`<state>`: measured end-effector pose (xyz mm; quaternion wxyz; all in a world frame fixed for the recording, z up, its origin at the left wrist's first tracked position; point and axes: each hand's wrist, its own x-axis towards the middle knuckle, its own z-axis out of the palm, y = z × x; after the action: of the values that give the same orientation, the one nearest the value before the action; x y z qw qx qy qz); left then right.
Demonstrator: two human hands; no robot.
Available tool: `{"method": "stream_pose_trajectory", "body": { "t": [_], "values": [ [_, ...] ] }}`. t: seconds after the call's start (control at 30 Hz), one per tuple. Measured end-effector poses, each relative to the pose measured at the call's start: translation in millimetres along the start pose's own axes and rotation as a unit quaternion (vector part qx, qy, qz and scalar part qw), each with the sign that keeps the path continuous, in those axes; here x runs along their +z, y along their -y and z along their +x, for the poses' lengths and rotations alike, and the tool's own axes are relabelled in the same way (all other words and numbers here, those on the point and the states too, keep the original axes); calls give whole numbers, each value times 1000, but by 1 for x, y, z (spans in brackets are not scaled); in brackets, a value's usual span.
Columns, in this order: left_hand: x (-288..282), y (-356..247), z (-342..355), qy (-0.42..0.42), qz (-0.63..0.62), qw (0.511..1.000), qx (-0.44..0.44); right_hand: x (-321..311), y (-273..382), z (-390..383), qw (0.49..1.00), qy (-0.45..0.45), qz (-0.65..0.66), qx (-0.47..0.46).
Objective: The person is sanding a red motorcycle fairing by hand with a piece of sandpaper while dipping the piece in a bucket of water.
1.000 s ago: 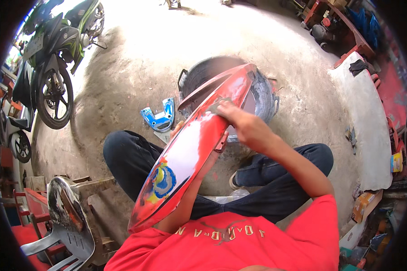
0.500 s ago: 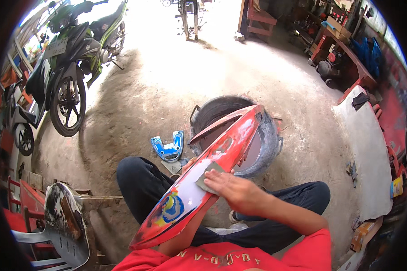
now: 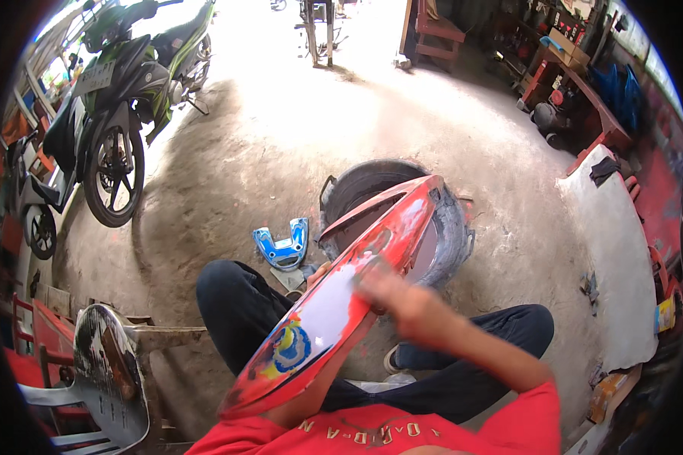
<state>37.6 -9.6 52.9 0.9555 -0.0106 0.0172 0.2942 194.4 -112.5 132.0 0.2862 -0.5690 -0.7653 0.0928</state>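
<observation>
A long red motorcycle fairing panel (image 3: 322, 315), with pale sanded patches and a blue-and-yellow ringed spot, slants across my lap, its far end over a round black tub (image 3: 451, 262) of murky liquid. From beneath, my left hand (image 3: 319, 274) grips the panel; only some fingertips show at its left edge, and the palm is hidden. My right hand (image 3: 391, 292), smeared by motion, presses a grey-green piece of sandpaper (image 3: 366, 274) onto the panel's upper middle. The sandpaper is blurred and mostly covered by the fingers.
A blue-and-white plastic cover (image 3: 282, 246) lies on the concrete floor left of the tub. A grey plastic chair (image 3: 110, 379) stands at the near left. Behind it are parked motorcycles (image 3: 114, 163). A red workbench (image 3: 584, 106) and a pale slab (image 3: 615, 258) line the right side.
My right hand and the sandpaper have slid up along the panel, away from me. My left hand and the panel stay nearly in place.
</observation>
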Motion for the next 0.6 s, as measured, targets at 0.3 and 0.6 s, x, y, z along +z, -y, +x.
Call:
{"method": "stream_pose_trajectory", "body": {
  "t": [0.3,0.6],
  "values": [
    [-13,-3,-3,-54,-30,998,4,9,4,2,999,-10,12,-34],
    [-65,-4,0,-41,-46,998,-18,12,15,6,997,-1,-18,-69]
  ]
}}
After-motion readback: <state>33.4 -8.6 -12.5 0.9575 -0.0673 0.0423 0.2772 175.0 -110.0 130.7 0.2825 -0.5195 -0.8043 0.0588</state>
